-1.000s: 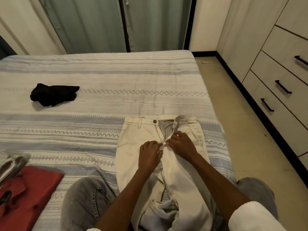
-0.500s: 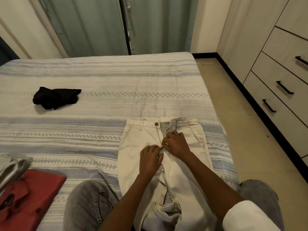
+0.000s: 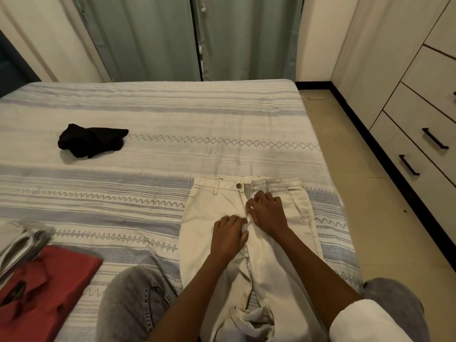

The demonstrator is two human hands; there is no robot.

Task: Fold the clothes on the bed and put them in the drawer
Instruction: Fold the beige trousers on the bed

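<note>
Lying flat near the bed's (image 3: 153,112) right edge, the cream trousers (image 3: 214,218) have their waistband pointing away from the person and their legs running back toward the knees. Both hands meet over the fly: the left hand (image 3: 228,236) has its fingers curled, pinching fabric at the base of the zipper, while the right hand (image 3: 267,214) has bent fingers gripping the fly edge just below the button. 1 black garment (image 3: 91,140) sits crumpled well apart on the left. 1 folded red shirt (image 3: 42,287) lies at the near left corner. 3 closed drawers (image 3: 424,144) with black handles line the right wall.
</note>
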